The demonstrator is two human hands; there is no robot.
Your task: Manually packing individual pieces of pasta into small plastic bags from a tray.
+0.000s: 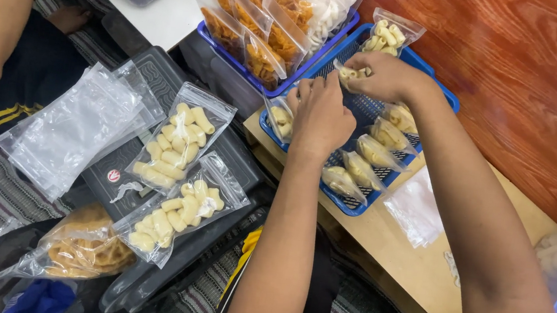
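Snack bag: a small clear bag [350, 72] of pale tube-shaped snacks sits over the near blue basket [362, 110], between the two hands
Right hand: the right hand [380, 75] curls over the bag, fingertips pinching its top edge
Left hand: the left hand [319, 115] is loosely fisted just below and beside it, fingers bent inward; whether it touches the bag I cannot tell
Near blue basket: holds a row of filled clear bags [367, 153] of the same pale snacks
Far blue basket: a second blue basket [269, 86] just beside it carries bags of orange snacks [260, 20]
Tabletop: the light wooden tabletop [414, 265] bears both baskets
Dark lid: a dark plastic lid [160, 78] lower left carries two filled pale-snack bags [178, 140] and a stack of empty clear bags [76, 128]
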